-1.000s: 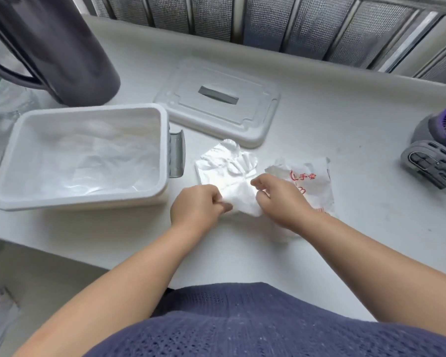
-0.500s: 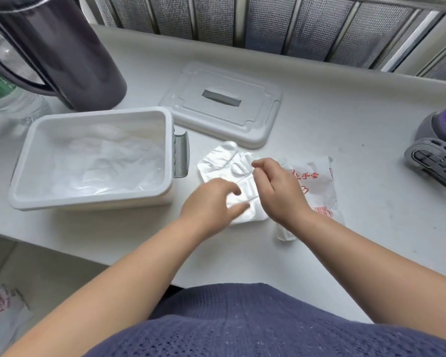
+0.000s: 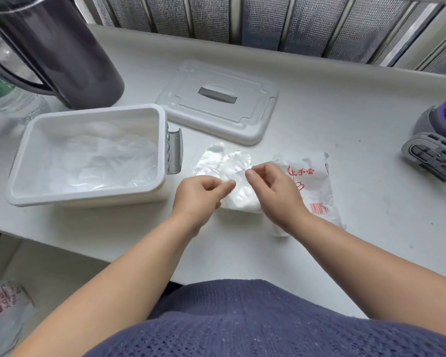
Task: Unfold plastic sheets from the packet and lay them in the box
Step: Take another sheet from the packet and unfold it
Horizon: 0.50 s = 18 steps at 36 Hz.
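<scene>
since before, the hands drew slightly apart. left hand (image 3: 201,195) and right hand (image 3: 277,193) each have the grip pinched on the plastic sheet (image 3: 220,163), which lies on the surface (image 3: 332,112) between box (image 3: 88,199) and packet (image 3: 313,181).

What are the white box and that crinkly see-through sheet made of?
The box looks like hard plastic: smooth, matte white walls with a moulded rim. The sheet seems to be very thin plastic film: glossy, nearly see-through, wrinkled, with bright glints.
</scene>
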Tool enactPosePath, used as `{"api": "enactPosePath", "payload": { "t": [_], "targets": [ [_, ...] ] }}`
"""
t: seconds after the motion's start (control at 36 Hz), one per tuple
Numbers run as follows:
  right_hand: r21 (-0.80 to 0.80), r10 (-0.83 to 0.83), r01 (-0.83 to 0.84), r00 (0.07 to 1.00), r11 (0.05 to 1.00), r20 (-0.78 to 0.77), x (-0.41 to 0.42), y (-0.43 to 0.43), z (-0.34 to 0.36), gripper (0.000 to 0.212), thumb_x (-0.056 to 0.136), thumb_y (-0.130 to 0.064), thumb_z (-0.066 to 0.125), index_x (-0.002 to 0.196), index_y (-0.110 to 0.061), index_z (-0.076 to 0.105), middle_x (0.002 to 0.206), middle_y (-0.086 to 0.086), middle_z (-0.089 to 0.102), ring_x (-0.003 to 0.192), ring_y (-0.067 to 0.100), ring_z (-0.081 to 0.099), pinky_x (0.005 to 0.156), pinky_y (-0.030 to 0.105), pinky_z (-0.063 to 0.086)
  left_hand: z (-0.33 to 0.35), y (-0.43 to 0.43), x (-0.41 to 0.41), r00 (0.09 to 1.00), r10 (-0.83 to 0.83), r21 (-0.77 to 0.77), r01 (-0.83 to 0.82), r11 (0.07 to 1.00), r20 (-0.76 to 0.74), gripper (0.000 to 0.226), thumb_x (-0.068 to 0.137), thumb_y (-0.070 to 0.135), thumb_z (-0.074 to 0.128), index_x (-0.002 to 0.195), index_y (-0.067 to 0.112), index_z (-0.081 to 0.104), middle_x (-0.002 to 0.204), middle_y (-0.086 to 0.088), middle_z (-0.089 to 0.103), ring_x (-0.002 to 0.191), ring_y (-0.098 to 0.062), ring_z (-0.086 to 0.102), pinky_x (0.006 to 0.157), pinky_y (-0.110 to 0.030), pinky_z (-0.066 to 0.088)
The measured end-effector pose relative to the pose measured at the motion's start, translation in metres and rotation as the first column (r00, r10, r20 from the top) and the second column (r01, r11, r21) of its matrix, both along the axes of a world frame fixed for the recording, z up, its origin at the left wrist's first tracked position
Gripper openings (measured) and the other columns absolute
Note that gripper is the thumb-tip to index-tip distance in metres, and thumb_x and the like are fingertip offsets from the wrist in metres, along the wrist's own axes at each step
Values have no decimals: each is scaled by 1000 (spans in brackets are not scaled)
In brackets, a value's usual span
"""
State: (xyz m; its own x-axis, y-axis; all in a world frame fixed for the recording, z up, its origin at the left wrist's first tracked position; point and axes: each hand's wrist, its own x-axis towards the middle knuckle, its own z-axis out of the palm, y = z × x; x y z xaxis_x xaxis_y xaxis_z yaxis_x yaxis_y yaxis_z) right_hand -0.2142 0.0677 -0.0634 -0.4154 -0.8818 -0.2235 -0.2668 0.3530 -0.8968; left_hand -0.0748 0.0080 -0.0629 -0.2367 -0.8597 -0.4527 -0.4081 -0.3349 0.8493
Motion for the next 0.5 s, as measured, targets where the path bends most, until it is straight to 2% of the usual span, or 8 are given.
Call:
{"api": "enactPosePath", "payload": {
  "t": [0.08,0.14,0.17,0.25,0.33,0.39,0.44,0.5],
  "targets": [
    [38,110,-113,992,993,57,4,0,5,40,84,-49,59,114,-25,49,100,-14,58,100,5,53,81,10,38,15,1,-3,985,75,54,-68,996,-157,14,87,20,69,75,13,71,85,-8,70,85,-20,65,73,-29,57],
    [123,227,-227,974,966,13,7,-1,6,67,74,-57,66,129,-27,40,112,-13,56,109,5,49,91,20,38,28,1,-3,967,89,44,-81,996,-238,14,86,16,69,73,14,70,80,-4,67,80,-15,63,75,-29,54],
    [157,275,-265,960,951,-50,8,-2,7,73,74,-56,67,133,-26,38,115,-13,54,112,6,48,92,23,38,35,0,-2,959,97,41,-90,995,-267,12,85,13,71,73,14,70,78,-2,67,78,-14,62,76,-29,54],
    [114,278,-257,923,960,-266,12,-7,9,68,79,-51,66,136,-25,39,120,-7,56,117,15,50,97,29,39,49,-6,2,943,109,33,-104,994,-315,16,77,10,76,68,14,64,76,-1,67,76,-15,62,77,-29,54],
    [-8,201,-209,950,978,-238,17,-10,14,70,78,-50,68,137,-28,39,109,-8,54,107,10,51,97,30,40,56,-11,6,944,71,11,-72,997,-323,26,62,27,80,66,12,59,82,-13,61,77,-19,60,80,-35,53],
    [-104,161,-189,959,976,-235,21,-13,15,55,79,-46,69,127,-28,49,100,-11,57,99,9,55,92,29,44,57,-14,8,942,52,35,-43,998,-331,28,60,33,75,67,10,61,81,-13,62,78,-19,62,81,-34,54],
    [-206,131,-178,966,962,-224,23,-16,16,25,84,-36,67,105,-23,64,87,-12,63,87,7,61,85,31,49,57,-17,11,934,46,64,-24,998,-355,27,67,34,71,74,9,64,77,-7,66,79,-17,65,76,-26,56],
    [-226,115,-157,975,961,-189,24,-20,15,4,86,-27,67,86,-23,65,76,-11,63,75,10,60,78,31,50,58,-21,14,912,105,56,-90,994,-397,16,78,27,69,77,11,66,71,0,68,74,-11,66,67,-21,55]
  ]
}}
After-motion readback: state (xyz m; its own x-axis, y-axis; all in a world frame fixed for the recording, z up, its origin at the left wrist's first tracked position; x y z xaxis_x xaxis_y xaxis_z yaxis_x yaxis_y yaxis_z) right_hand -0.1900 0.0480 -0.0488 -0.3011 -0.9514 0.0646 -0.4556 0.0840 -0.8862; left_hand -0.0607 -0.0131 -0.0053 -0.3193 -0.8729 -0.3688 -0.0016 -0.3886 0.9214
